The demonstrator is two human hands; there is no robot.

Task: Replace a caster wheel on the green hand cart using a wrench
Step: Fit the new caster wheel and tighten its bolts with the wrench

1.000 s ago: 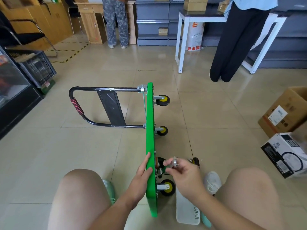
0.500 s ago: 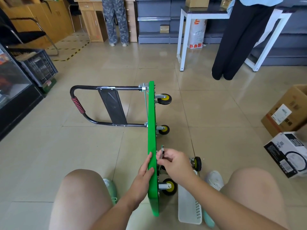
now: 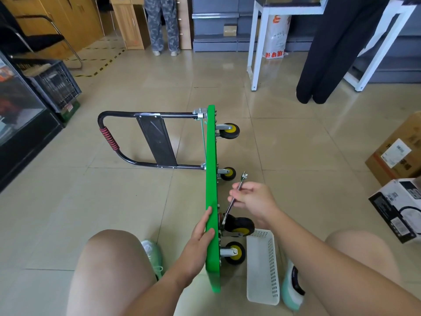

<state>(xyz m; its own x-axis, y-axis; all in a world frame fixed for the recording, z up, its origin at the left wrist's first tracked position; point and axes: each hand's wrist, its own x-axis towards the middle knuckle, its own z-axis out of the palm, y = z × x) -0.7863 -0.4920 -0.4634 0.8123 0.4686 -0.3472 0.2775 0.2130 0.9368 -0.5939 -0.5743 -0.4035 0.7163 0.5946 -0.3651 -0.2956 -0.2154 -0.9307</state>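
My right hand [image 3: 252, 199] is pinching the wrench [image 3: 229, 209] near its middle, with my fingers [image 3: 235, 194] curled around the thin bar. The low end of the wrench is sitting at the foot of the caster wheel [image 3: 241, 224], close to the board, though I cannot tell if it is on a nut. The wrench looks hard, thin, light and smooth, so I think it could slip. Holding it nearer the far end should give a stronger turn. My left hand [image 3: 201, 233] is pressing flat on the side of the green hand cart [image 3: 210, 156], fingers mostly straight and thumb lying on the top edge. The cart is standing on its side on the floor between my knees, with its black handle [image 3: 159, 115] sticking out to the left. It looks stiff and a bit heavy, and I think it could tip, so the top edge is a good place to hold. The wheel has a soft black tire and a metal foot, and it may swing around, so the metal part is the better place to grab. Counting now, I am seeing one wrench, one cart and four wheels: this big one and the other wheels [image 3: 234, 253], one just near me and two at the far end. One white basket [image 3: 262, 265] is lying beside the cart, and two boxes [image 3: 396, 153] are sitting well off to my right.
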